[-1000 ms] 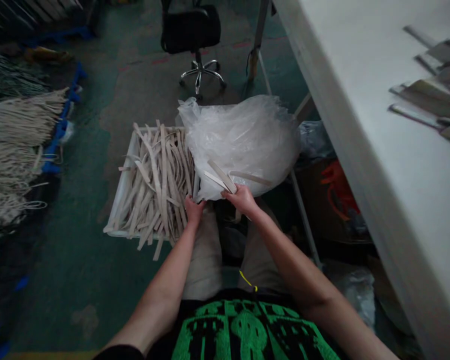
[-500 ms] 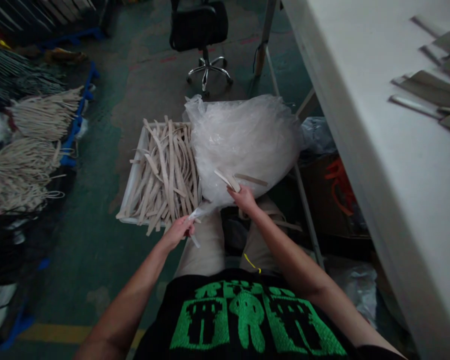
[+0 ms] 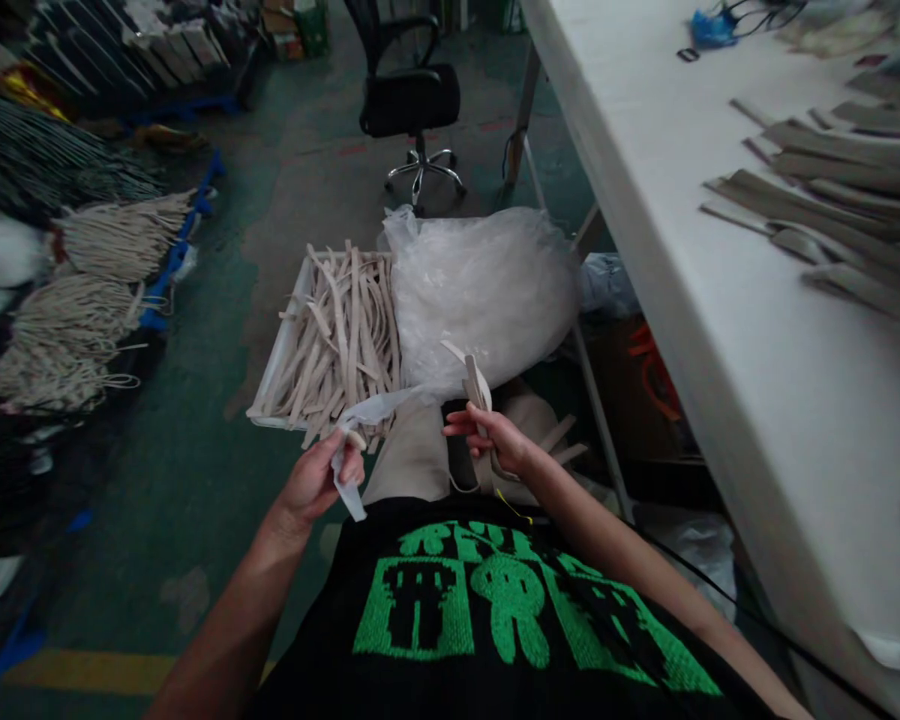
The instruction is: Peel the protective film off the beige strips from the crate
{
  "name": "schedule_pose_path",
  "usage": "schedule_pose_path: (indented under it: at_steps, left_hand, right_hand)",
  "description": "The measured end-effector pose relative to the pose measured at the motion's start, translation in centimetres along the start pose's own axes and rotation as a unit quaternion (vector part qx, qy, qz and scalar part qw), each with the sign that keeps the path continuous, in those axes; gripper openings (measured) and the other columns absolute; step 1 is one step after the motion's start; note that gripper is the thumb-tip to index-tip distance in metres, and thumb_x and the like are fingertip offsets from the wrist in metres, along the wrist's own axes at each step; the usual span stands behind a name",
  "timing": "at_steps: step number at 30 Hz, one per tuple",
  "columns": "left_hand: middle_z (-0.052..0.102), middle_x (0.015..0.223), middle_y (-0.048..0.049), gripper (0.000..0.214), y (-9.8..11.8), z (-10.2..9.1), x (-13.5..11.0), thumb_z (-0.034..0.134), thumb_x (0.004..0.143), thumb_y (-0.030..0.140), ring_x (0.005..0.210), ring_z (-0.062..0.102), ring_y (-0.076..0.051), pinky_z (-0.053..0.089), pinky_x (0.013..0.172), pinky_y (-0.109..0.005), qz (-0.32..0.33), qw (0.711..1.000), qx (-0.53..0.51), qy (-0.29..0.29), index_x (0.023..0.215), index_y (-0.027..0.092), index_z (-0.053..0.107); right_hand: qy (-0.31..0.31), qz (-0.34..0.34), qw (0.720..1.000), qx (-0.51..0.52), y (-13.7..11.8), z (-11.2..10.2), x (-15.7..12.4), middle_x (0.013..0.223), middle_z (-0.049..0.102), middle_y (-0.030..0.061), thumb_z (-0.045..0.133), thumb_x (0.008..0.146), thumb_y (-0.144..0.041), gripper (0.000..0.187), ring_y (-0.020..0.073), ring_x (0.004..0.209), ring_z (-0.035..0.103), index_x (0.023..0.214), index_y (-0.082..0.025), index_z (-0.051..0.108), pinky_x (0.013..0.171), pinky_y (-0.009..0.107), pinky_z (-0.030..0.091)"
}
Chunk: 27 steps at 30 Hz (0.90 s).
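My left hand [image 3: 316, 478] is closed on a pulled-out end of thin clear plastic film [image 3: 379, 406], part of which dangles below the fingers. A small pale end, perhaps of a strap, shows beside the thumb. The film runs to a large, bulging plastic bag [image 3: 487, 300] in front of my knees. My right hand [image 3: 501, 442] grips a few flat beige straps [image 3: 477, 382] that point up towards the bag; some of its fingers are stretched out. To the left of the bag, a white tray [image 3: 268, 385] holds a heap of similar beige straps [image 3: 349, 330].
A white table [image 3: 645, 200] runs along my right, with grey-beige straps [image 3: 832, 180] on it. Ahead stands a black swivel chair [image 3: 412, 100]. Bundles of cord [image 3: 75, 330] lie on blue pallets at left. An orange item [image 3: 651, 370] is under the table.
My left hand has drawn the film left and towards me, stretching it longer. My right hand has come back from the bag, its straps now more upright. The view has shifted, showing more of the table.
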<state>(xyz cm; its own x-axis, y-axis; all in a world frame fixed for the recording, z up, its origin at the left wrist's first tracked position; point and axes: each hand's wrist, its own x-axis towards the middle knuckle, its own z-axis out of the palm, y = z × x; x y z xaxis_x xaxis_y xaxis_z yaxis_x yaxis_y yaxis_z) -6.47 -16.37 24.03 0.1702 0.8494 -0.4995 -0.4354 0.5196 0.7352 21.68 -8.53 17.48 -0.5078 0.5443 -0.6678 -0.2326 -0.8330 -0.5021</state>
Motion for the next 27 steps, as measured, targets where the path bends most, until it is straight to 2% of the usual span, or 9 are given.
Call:
schedule_pose_path:
  at_steps: [2, 5, 8, 13, 17, 20, 24, 27]
  left_hand:
    - [0.048, 0.045, 0.0025, 0.038, 0.2, 1.2, -0.7, 0.066, 0.088, 0.048, 0.041, 0.043, -0.009, 0.041, 0.05, -0.022, -0.002, 1.0, 0.009, -0.03, 0.074, 0.013, 0.065]
    - [0.048, 0.044, 0.0002, 0.048, -0.7, 2.9, -1.1, 0.061, 0.09, 0.053, 0.041, 0.045, -0.01, 0.041, 0.049, -0.023, -0.014, 0.996, 0.053, -0.072, 0.063, 0.013, 0.061]
    - [0.05, 0.044, -0.0019, 0.054, -2.0, 4.0, -1.1, 0.058, 0.089, 0.059, 0.042, 0.045, -0.01, 0.039, 0.048, -0.023, -0.031, 0.989, 0.105, -0.103, 0.062, 0.013, 0.061]
    - [0.053, 0.045, -0.0025, 0.057, -3.3, 5.2, -1.2, 0.059, 0.085, 0.065, 0.042, 0.045, -0.01, 0.034, 0.046, -0.023, -0.066, 0.979, 0.15, -0.124, 0.064, 0.013, 0.064]
    - [0.055, 0.047, -0.0029, 0.058, -3.6, 6.2, -1.2, 0.062, 0.081, 0.069, 0.042, 0.045, -0.01, 0.033, 0.046, -0.023, -0.087, 0.973, 0.164, -0.138, 0.063, 0.014, 0.064]
    - [0.055, 0.048, -0.0033, 0.06, -3.9, 6.4, -1.0, 0.059, 0.082, 0.07, 0.043, 0.045, -0.01, 0.032, 0.047, -0.024, -0.089, 0.97, 0.168, -0.149, 0.062, 0.014, 0.064]
    - [0.057, 0.05, -0.0037, 0.059, -3.9, 5.9, -0.3, 0.055, 0.086, 0.068, 0.043, 0.045, -0.011, 0.033, 0.047, -0.024, -0.06, 0.977, 0.162, -0.127, 0.07, 0.013, 0.067]
    - [0.059, 0.053, -0.0035, 0.055, -3.6, 5.5, 0.1, 0.058, 0.086, 0.066, 0.045, 0.046, -0.011, 0.034, 0.049, -0.024, -0.042, 0.981, 0.163, -0.096, 0.075, 0.013, 0.068]
  right_hand:
    - [-0.059, 0.027, 0.998, -0.019, 0.6, 1.7, -0.3, 0.1, 0.075, 0.0159, 0.041, 0.104, -0.034, 0.038, 0.0029, 0.04, 0.017, 0.096, -0.01, 0.069, 0.041, 0.016, 0.042]
    - [-0.157, 0.054, 0.984, -0.059, 1.4, 4.5, -0.4, 0.101, 0.074, 0.0147, 0.043, 0.104, -0.037, 0.038, 0.0027, 0.042, 0.015, 0.1, -0.009, 0.069, 0.041, 0.016, 0.043]
    - [-0.189, 0.04, 0.979, -0.067, 1.2, 6.6, -0.4, 0.095, 0.073, 0.0084, 0.048, 0.101, -0.046, 0.039, 0.0022, 0.042, 0.013, 0.096, -0.012, 0.067, 0.042, 0.017, 0.045]
    - [-0.168, -0.022, 0.984, -0.045, -1.1, 7.8, -1.1, 0.074, 0.064, -0.0025, 0.063, 0.087, -0.06, 0.043, 0.0025, 0.041, 0.012, 0.087, -0.017, 0.063, 0.043, 0.018, 0.044]
    - [-0.165, -0.094, 0.98, -0.055, -2.7, 7.8, -1.5, 0.05, 0.048, -0.008, 0.078, 0.074, -0.05, 0.039, 0.0029, 0.041, 0.015, 0.082, -0.014, 0.066, 0.043, 0.016, 0.039]
    - [-0.105, -0.149, 0.98, -0.083, -3.6, 7.5, -1.6, 0.041, 0.035, -0.011, 0.081, 0.066, -0.046, 0.037, 0.0037, 0.04, 0.021, 0.077, -0.014, 0.065, 0.042, 0.016, 0.037]
    - [0.001, -0.221, 0.968, -0.122, -4.5, 6.9, -1.7, 0.043, 0.038, -0.0108, 0.082, 0.059, -0.043, 0.037, 0.0048, 0.04, 0.029, 0.071, -0.017, 0.059, 0.043, 0.019, 0.041]
    - [0.034, -0.242, 0.96, -0.137, -4.8, 6.3, -1.8, 0.044, 0.039, -0.0104, 0.08, 0.058, -0.043, 0.036, 0.0052, 0.04, 0.031, 0.068, -0.017, 0.057, 0.043, 0.021, 0.042]
